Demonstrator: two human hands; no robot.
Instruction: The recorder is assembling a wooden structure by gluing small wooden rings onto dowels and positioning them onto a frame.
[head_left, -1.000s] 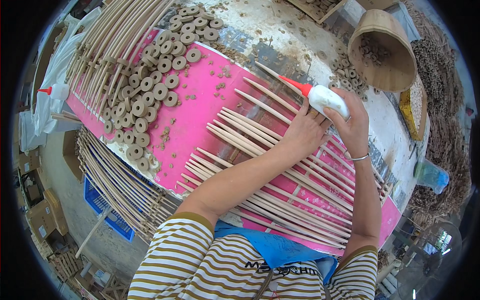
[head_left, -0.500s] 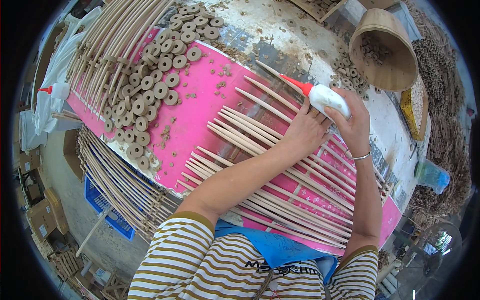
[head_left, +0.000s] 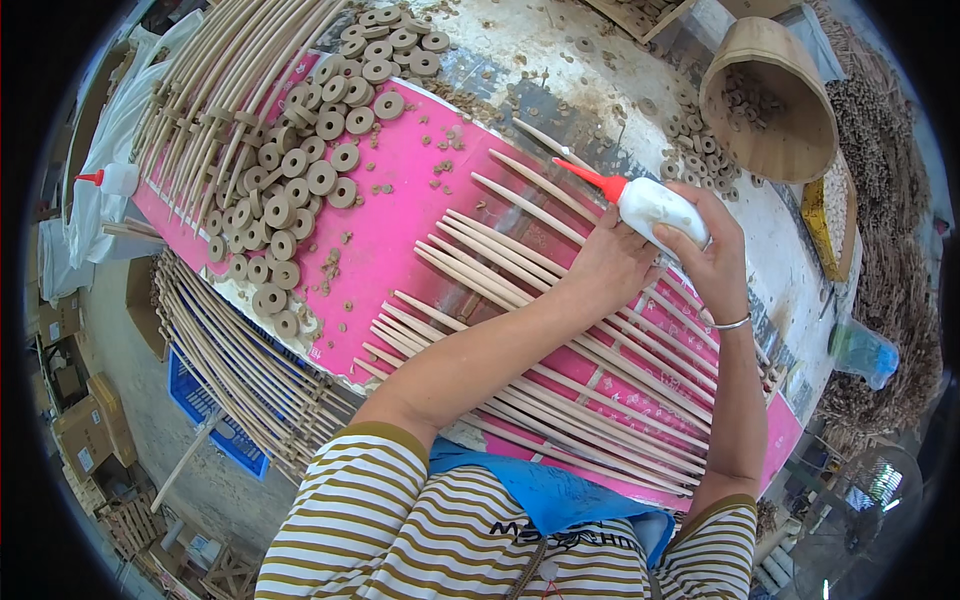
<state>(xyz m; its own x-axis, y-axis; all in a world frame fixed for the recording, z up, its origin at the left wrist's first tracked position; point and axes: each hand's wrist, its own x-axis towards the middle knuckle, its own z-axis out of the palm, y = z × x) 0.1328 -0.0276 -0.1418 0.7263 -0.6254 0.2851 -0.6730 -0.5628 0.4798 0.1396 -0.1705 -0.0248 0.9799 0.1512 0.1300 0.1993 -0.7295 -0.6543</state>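
My right hand is wrapped round a white glue bottle with a long red nozzle, tipped on its side so the nozzle points to the far left, above the wooden sticks. Just beneath the bottle, my left hand rests over the tapered wooden sticks, its fingers bent together and partly covered by the bottle. What those fingers grip is hidden. Several sticks lie side by side on a pink sheet, their tapered ends toward the left. One stick's tip lies close to the nozzle.
Brown wooden rings are heaped on the sheet's left part, beside sticks carrying rings. A second glue bottle stands at the far left. A wooden bucket lies tipped at the back right, near a fan and a blue crate.
My right hand and the glue bottle have shifted slightly right and nearer, and the nozzle now lies a little flatter. My left hand stays in nearly the same place over the sticks.
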